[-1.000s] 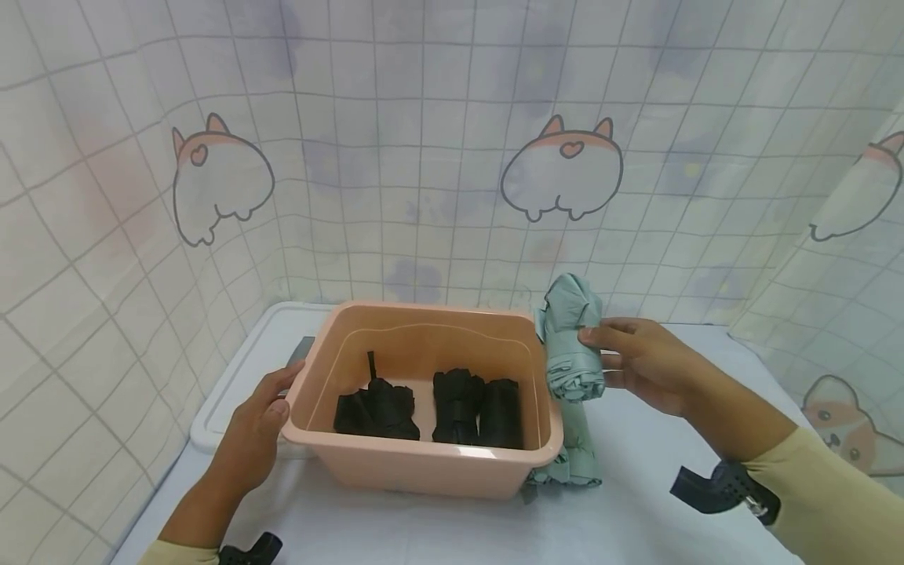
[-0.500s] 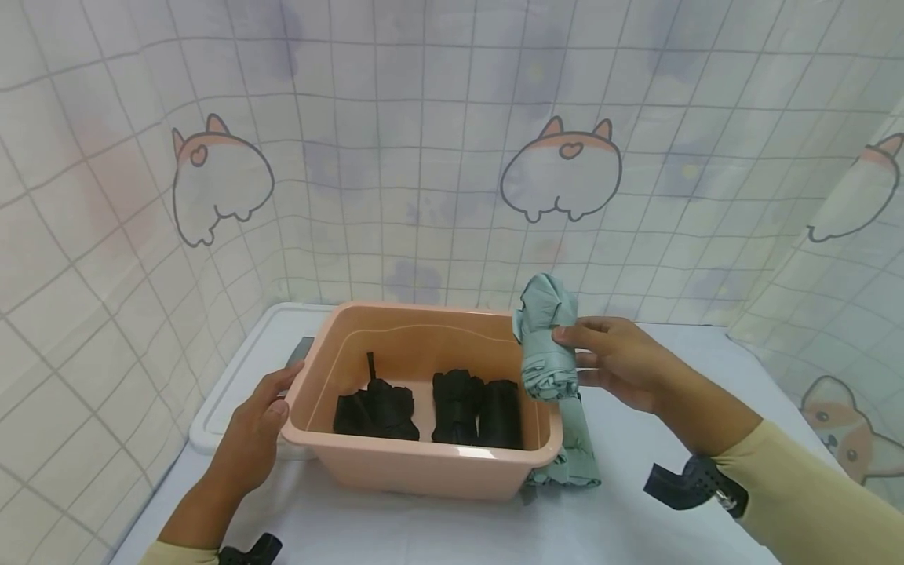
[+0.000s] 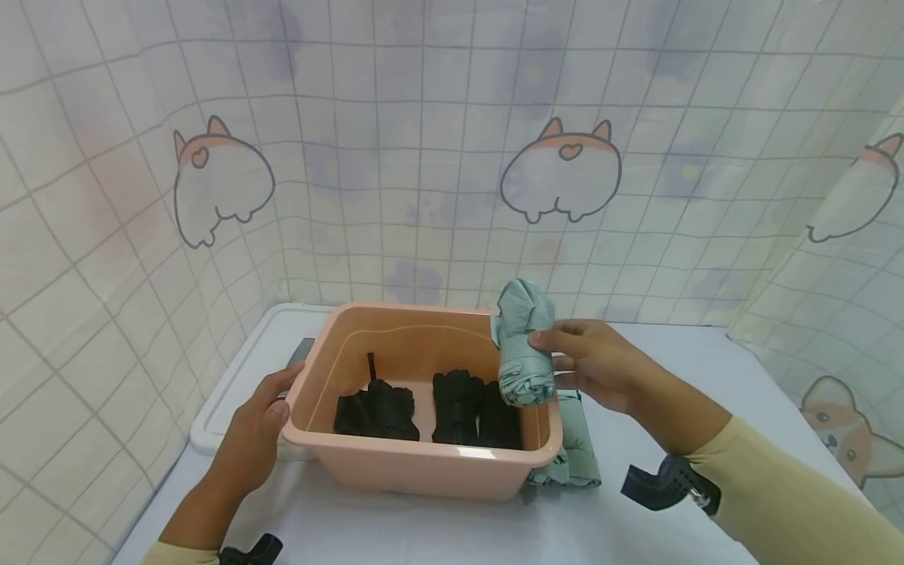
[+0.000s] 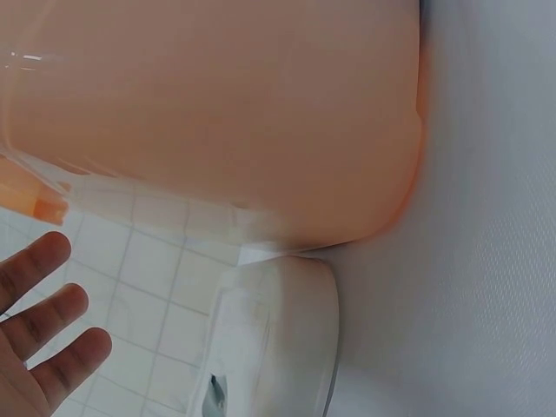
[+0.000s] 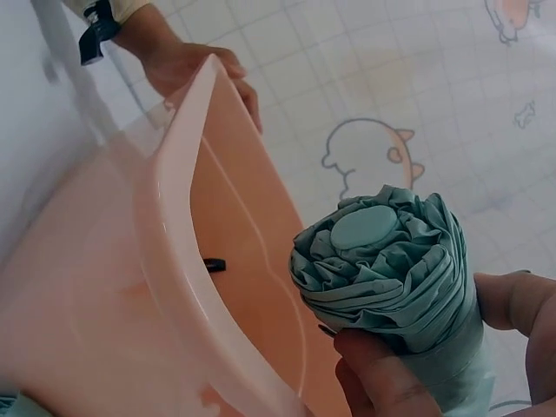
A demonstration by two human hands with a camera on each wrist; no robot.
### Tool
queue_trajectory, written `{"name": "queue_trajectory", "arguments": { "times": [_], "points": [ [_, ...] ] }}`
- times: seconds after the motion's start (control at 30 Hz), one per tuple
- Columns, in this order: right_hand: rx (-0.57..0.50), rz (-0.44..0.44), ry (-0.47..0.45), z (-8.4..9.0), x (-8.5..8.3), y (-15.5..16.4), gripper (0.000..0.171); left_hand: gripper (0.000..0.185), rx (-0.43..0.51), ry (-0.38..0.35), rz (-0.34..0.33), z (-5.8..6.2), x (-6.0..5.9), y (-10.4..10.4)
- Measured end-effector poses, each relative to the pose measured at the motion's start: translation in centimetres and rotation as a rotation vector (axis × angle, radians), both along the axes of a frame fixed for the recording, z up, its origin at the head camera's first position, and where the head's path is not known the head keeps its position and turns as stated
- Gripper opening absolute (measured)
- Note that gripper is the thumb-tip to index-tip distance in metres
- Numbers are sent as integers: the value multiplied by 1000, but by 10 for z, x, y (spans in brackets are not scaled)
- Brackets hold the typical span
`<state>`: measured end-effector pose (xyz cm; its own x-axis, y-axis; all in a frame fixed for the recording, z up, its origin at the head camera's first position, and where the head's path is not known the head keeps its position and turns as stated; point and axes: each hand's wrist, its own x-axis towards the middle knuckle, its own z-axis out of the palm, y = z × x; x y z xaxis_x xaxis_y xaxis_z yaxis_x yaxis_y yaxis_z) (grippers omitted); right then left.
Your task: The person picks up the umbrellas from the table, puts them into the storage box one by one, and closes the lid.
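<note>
A folded teal umbrella is held over the right end of a peach plastic basin. My right hand grips it from the right, thumb in front. The right wrist view shows its round end cap, with the thumb and fingers about the rolled fabric. At the basin's left rim, my left hand rests with fingers extended along the outside. Some straight, spread fingers show in the left wrist view, apart from the wall. Inside the basin lie folded black umbrellas, one on the left and two on the right.
Another teal folded umbrella lies on the white table against the basin's right side. A white lid-like panel lies behind and left of the basin. A patterned curtain hangs around the back and sides.
My right hand has carried the teal umbrella leftward, from beside the basin's right rim to above its right end, and slightly down at the last. The left hand and basin have stayed put.
</note>
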<state>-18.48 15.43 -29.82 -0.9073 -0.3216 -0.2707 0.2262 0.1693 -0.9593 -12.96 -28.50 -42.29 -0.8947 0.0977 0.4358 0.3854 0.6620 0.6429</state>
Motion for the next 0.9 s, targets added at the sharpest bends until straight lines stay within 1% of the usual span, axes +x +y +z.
{"name": "queue_trajectory", "arguments": {
  "times": [0.27,0.57,0.73,0.9],
  "points": [
    [9,-12,-16,-6,-2,-12,81,50,8,3,-2,-1,0,0],
    [26,-25,-27,-10,-2,-24,86,49,13,2,-1,0,0,1],
    [4,-7,-23,-9,-2,-30,82,50,17,-9,3,1,1,1],
    [10,-7,-29,-8,-2,-36,77,50,17,-6,2,2,1,2]
  ]
}}
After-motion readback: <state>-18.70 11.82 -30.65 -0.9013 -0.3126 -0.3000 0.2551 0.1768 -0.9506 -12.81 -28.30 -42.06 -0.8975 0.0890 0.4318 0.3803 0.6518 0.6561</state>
